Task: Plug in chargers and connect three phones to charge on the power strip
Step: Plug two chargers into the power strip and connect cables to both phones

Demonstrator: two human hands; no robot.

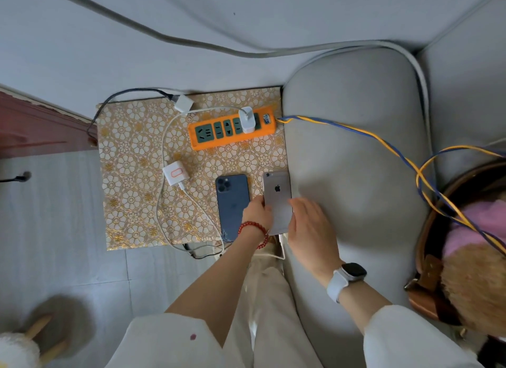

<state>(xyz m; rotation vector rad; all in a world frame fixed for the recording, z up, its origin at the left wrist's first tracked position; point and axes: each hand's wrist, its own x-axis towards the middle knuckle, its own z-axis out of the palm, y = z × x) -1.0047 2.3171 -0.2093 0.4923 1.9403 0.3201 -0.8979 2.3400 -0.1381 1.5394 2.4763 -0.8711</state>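
An orange power strip (219, 140) lies at the back of a small table with a gold flower-pattern cloth (131, 154). One white charger (247, 120) is plugged into it near its right end. A second white charger (176, 173) lies loose on the cloth with its white cable (161, 203) looping to the front. A third white charger (183, 103) on a dark cable sits at the back edge. A blue phone (232, 200) lies face down. My left hand (256, 211) and my right hand (309, 225) hold a silver phone (277, 197), face down, at the table's right edge.
A grey sofa arm (356, 162) stands directly right of the table. The strip's blue and yellow twisted cord (369, 137) runs across it to the right. A brown bag with pink contents (451, 244) sits at far right. Grey tiled floor (54, 230) lies to the left.
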